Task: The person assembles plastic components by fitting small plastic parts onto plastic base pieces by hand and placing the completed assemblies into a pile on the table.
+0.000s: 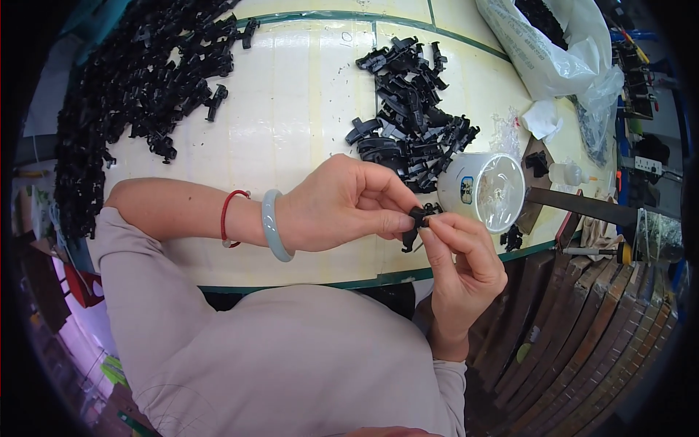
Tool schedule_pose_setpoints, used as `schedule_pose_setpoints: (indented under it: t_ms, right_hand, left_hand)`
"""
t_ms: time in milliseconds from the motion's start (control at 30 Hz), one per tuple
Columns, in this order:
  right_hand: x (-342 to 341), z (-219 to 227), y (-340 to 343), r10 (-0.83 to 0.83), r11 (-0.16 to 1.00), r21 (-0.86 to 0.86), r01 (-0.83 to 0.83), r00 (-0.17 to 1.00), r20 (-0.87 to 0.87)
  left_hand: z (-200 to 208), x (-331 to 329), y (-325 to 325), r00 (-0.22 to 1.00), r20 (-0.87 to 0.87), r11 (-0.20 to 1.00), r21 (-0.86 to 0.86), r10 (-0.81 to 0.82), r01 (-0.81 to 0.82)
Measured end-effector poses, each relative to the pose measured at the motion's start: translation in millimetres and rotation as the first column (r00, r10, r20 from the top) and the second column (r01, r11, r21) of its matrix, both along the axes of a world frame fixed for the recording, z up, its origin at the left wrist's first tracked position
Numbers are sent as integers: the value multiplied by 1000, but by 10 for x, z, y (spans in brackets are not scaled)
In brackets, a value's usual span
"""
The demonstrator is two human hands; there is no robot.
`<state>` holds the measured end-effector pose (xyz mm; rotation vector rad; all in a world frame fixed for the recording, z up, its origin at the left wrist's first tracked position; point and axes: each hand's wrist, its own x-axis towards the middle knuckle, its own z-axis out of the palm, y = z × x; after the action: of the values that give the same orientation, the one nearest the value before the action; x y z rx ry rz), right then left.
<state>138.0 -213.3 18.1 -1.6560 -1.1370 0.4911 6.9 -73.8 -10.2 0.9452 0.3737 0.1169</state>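
A small black plastic part (410,237) is held up between my two hands, over the table's near edge. My left hand (338,207) pinches it from the left with thumb and fingertips. From the right, the thumb and fingers of my right hand (466,266) close on its right end. Whether a smaller piece sits in those right fingertips is hidden. Just beyond my hands lies a pile of similar black plastic parts (415,105). A white round tub (454,182) with a clear, shiny end lies tipped beside the pile, close to my right hand.
A larger heap of black parts (156,69) covers the table's far left. At the far right stands a white plastic bag (539,62) with dark contents. A crumpled white tissue (542,120) and a dark flat bar (582,207) are nearer. Brown boards (553,328) stand in a row at lower right.
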Motion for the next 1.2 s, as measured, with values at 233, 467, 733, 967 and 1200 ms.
schedule_pose_setpoints:
  t_ms: [233, 467, 733, 967, 1200]
  right_hand:
    - [-55, 67, 112, -200, 979, 13, 201, 977, -68]
    - [177, -233, -279, -181, 968, -95, 232, 909, 376]
    - [9, -498, -137, -51, 984, -95, 153, 743, 668]
    - [14, -520, -147, -6, 993, -99, 69, 847, 531]
    - [4, -495, -265, 83, 994, -99, -35, 844, 530]
  left_hand:
    - [69, 68, 95, 997, 67, 997, 59, 42, -46]
    - [175, -173, 651, 957, -211, 893, 442, 201, -90]
    - [-20, -458, 1023, 826, -380, 710, 704, 415, -32]
    - [103, -356, 641, 923, 66, -67, 997, 378, -44]
    - [-142, -196, 144, 998, 56, 90, 994, 22, -58]
